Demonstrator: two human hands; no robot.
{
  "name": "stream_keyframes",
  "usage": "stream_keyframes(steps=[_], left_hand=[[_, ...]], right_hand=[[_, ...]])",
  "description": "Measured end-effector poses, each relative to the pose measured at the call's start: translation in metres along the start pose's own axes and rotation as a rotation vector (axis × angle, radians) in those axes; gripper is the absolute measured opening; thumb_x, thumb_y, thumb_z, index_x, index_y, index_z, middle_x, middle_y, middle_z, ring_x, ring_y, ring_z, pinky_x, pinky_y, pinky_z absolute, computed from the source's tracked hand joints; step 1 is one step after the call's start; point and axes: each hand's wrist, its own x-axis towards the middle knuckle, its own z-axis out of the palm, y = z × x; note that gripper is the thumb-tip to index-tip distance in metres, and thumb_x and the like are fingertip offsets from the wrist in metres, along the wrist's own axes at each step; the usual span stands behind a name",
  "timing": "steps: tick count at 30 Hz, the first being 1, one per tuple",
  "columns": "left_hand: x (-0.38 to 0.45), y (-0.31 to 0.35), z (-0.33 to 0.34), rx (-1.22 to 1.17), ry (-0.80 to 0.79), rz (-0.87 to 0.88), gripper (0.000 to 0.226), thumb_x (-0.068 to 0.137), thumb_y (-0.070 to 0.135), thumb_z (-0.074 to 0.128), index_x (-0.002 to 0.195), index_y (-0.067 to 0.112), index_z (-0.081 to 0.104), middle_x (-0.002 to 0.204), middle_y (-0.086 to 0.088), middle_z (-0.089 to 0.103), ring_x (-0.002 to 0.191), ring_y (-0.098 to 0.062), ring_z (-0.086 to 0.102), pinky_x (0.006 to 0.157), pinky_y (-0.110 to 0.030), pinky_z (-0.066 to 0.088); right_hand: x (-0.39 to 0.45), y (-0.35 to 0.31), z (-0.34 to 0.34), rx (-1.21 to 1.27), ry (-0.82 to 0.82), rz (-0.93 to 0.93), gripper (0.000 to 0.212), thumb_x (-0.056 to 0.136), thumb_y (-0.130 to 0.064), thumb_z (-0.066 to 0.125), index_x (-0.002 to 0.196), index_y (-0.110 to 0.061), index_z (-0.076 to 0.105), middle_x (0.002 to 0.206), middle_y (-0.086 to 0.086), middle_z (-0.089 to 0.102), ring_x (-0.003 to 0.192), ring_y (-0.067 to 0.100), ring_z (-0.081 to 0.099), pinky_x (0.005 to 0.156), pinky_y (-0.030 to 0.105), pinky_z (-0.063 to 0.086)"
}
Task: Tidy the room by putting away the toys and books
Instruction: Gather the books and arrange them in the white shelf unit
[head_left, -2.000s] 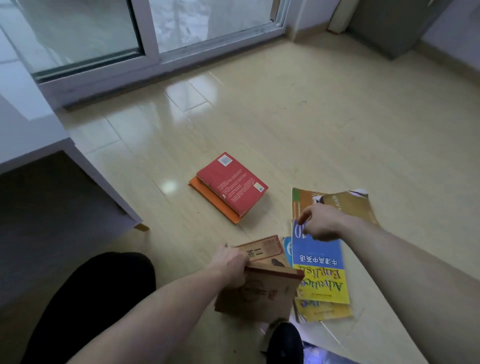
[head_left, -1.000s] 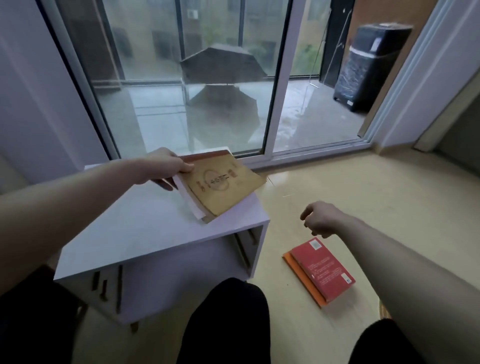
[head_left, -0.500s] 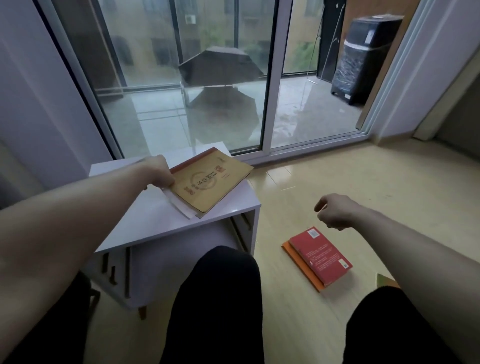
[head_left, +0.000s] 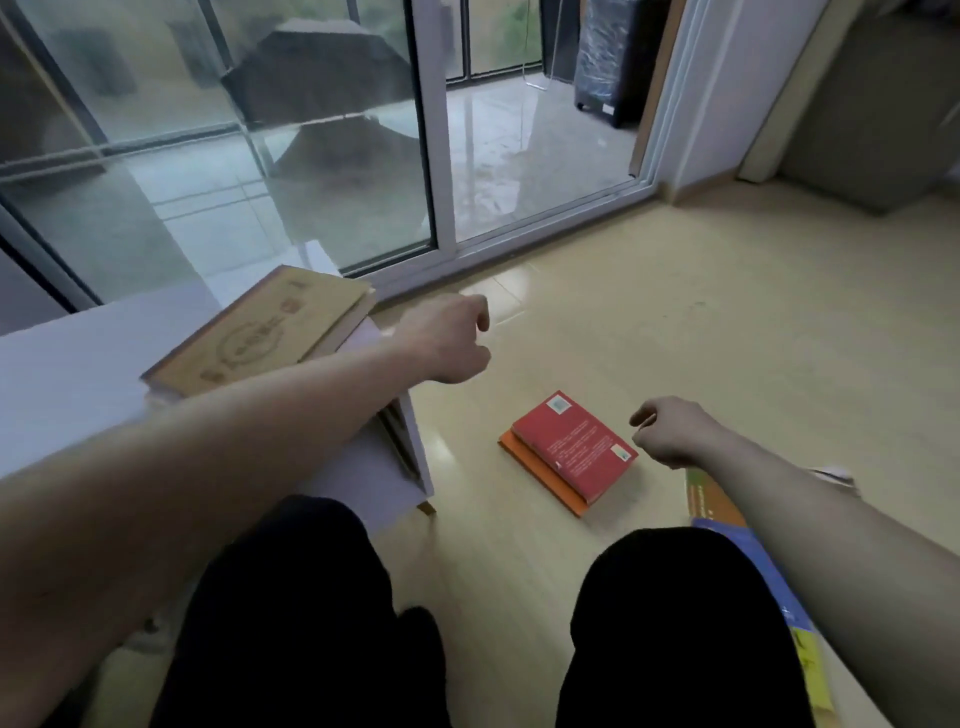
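A tan book lies on top of the white side table at the left, over a paler book beneath it. My left hand hovers just right of the table's corner, fingers loosely curled, holding nothing. On the floor a red book rests on an orange book. My right hand hangs just right of the red book, loosely curled and empty. A blue and yellow book and an orange-green one lie under my right forearm, partly hidden.
Glass sliding doors run along the back, with a balcony behind. My black-trousered knees fill the bottom of the view. Pale wooden floor stretches to the right toward a grey cabinet.
My left hand has let go of the tan book on the table and moved right, off its corner. My right hand has dropped lower, next to the red book. The view has tilted down.
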Motion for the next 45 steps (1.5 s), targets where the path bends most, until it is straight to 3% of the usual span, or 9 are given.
stream_keyframes(steps=[5, 8, 12, 17, 24, 30, 35, 41, 45], left_hand=[[0.032, 0.069, 0.116, 0.025, -0.291, 0.072, 0.035, 0.085, 0.032, 0.063, 0.119, 0.024, 0.059, 0.114, 0.003, 0.062, 0.108, -0.022, 0.061, 0.084, -0.037, 0.055], [0.043, 0.086, 0.177, -0.054, -0.437, -0.005, 0.028, 0.086, 0.035, 0.058, 0.113, 0.027, 0.06, 0.11, 0.002, 0.064, 0.103, -0.024, 0.063, 0.086, -0.037, 0.056], [0.056, 0.095, 0.24, -0.171, -0.56, -0.102, 0.015, 0.091, 0.036, 0.058, 0.103, 0.027, 0.057, 0.096, 0.001, 0.065, 0.086, -0.019, 0.064, 0.067, -0.03, 0.052], [0.079, 0.095, 0.299, -0.298, -0.672, -0.316, 0.025, 0.089, 0.034, 0.066, 0.107, 0.021, 0.054, 0.088, -0.001, 0.056, 0.079, -0.023, 0.059, 0.062, -0.031, 0.052], [0.109, 0.094, 0.38, -0.627, -0.641, -0.693, 0.076, 0.074, 0.053, 0.084, 0.131, 0.013, 0.054, 0.114, -0.006, 0.06, 0.106, -0.024, 0.062, 0.072, -0.04, 0.062], [0.126, 0.113, 0.427, -0.826, -0.571, -0.946, 0.122, 0.064, 0.057, 0.093, 0.152, 0.006, 0.026, 0.139, -0.014, 0.053, 0.125, -0.034, 0.058, 0.091, -0.049, 0.06], [0.146, 0.118, 0.461, -0.917, -0.419, -1.194, 0.16, 0.046, 0.073, 0.092, 0.16, 0.01, -0.001, 0.158, -0.018, 0.034, 0.144, -0.042, 0.04, 0.114, -0.058, 0.04], [0.182, 0.067, 0.551, -0.883, -0.514, -1.183, 0.172, 0.001, 0.09, 0.081, 0.153, 0.026, 0.031, 0.148, 0.002, 0.05, 0.136, -0.035, 0.052, 0.105, -0.061, 0.041], [0.201, 0.033, 0.6, -0.975, -0.424, -1.129, 0.143, -0.002, 0.077, 0.092, 0.129, 0.035, 0.052, 0.126, 0.005, 0.067, 0.105, -0.027, 0.07, 0.088, -0.053, 0.056]], right_hand=[[0.019, 0.12, 0.025, -0.003, -0.008, 0.217, 0.035, 0.083, -0.023, 0.055, 0.116, -0.022, 0.065, 0.12, 0.008, 0.069, 0.1, 0.029, 0.067, 0.086, 0.036, 0.058], [0.024, 0.17, 0.036, 0.022, -0.038, 0.336, 0.035, 0.088, -0.016, 0.055, 0.122, -0.012, 0.06, 0.107, 0.013, 0.065, 0.084, 0.031, 0.066, 0.069, 0.035, 0.057], [0.037, 0.219, 0.056, 0.076, -0.079, 0.42, 0.044, 0.094, -0.016, 0.056, 0.138, -0.012, 0.052, 0.114, 0.009, 0.06, 0.073, 0.019, 0.059, 0.059, 0.027, 0.044], [0.05, 0.276, 0.089, 0.142, -0.067, 0.528, 0.063, 0.09, -0.025, 0.061, 0.149, -0.016, 0.04, 0.122, 0.009, 0.057, 0.087, 0.025, 0.064, 0.069, 0.032, 0.051], [0.061, 0.338, 0.122, 0.17, -0.046, 0.732, 0.105, 0.08, -0.049, 0.08, 0.158, -0.014, 0.019, 0.155, 0.017, 0.03, 0.132, 0.041, 0.048, 0.107, 0.046, 0.045], [0.081, 0.374, 0.138, 0.16, -0.033, 0.811, 0.114, 0.073, -0.056, 0.084, 0.155, -0.008, 0.021, 0.153, 0.02, 0.034, 0.136, 0.042, 0.044, 0.109, 0.046, 0.041], [0.086, 0.381, 0.159, 0.106, -0.034, 0.88, 0.116, 0.067, -0.056, 0.09, 0.15, -0.006, 0.026, 0.151, 0.021, 0.033, 0.133, 0.042, 0.046, 0.103, 0.046, 0.045], [0.089, 0.379, 0.167, 0.086, -0.068, 0.924, 0.122, 0.056, -0.061, 0.093, 0.145, -0.006, 0.03, 0.149, 0.019, 0.037, 0.137, 0.039, 0.039, 0.106, 0.045, 0.042], [0.088, 0.376, 0.166, 0.059, -0.035, 0.883, 0.113, 0.063, -0.057, 0.091, 0.145, -0.006, 0.032, 0.145, 0.017, 0.036, 0.129, 0.038, 0.049, 0.101, 0.041, 0.046]])
